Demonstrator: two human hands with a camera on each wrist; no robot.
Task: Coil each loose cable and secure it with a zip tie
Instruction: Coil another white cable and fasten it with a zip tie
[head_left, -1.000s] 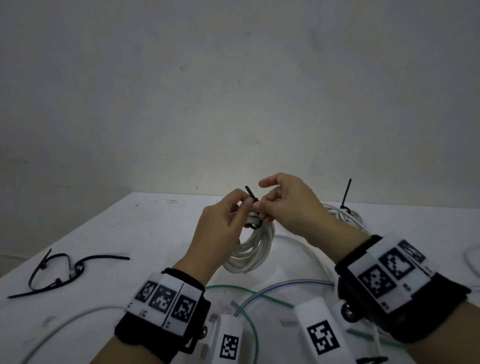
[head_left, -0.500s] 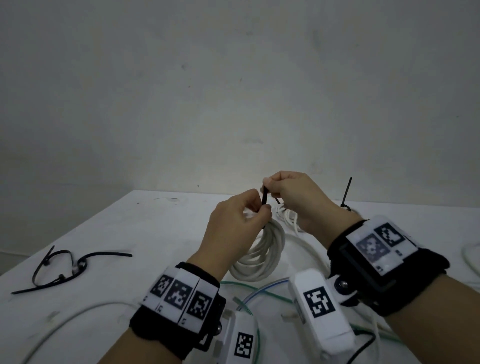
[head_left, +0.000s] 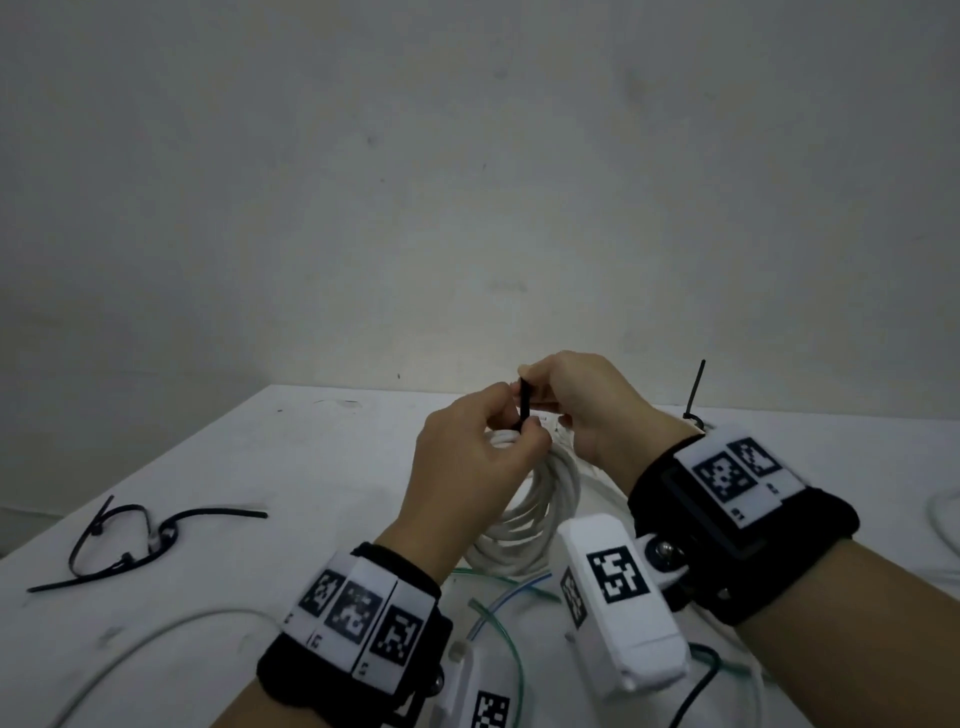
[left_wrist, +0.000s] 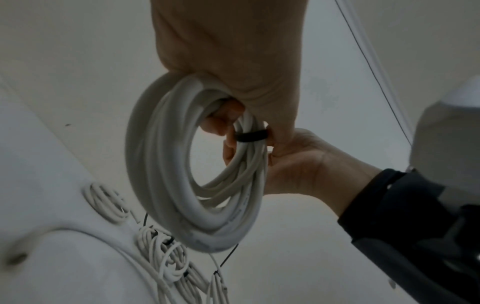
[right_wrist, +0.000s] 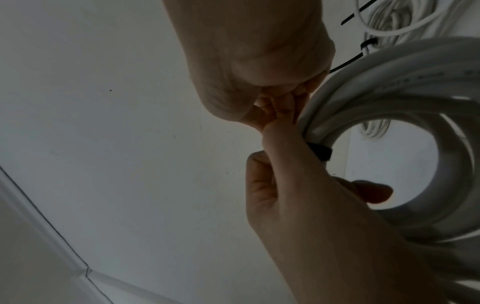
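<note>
A white cable coil (head_left: 540, 509) hangs over the white table (head_left: 291, 467), held up by my left hand (head_left: 524, 434). Its fingers curl round the top of the coil (left_wrist: 155, 164) and sit at the base of a black zip tie (head_left: 524, 408). The tie's band (left_wrist: 252, 136) wraps the coil's strands. My right hand (head_left: 530, 382) pinches the tie's free tail, which stands upright between the two hands. In the right wrist view the tie band (right_wrist: 320, 152) shows beside the left hand's fingers (right_wrist: 285, 144), against the coil (right_wrist: 389, 82). The tie's head is hidden by fingers.
Loose black zip ties (head_left: 150, 535) lie at the table's left edge. Tied white coils (left_wrist: 166, 253) sit behind, one tie tail (head_left: 696, 389) sticking up. Thin green and blue cables (head_left: 498, 608) and a loose white cable (head_left: 130, 660) lie near me. Another white cable (head_left: 943, 519) lies at far right.
My right hand has moved up with the zip tie tail, so more strap shows and it stands upright. The left hand has closed tighter on the coil top.
</note>
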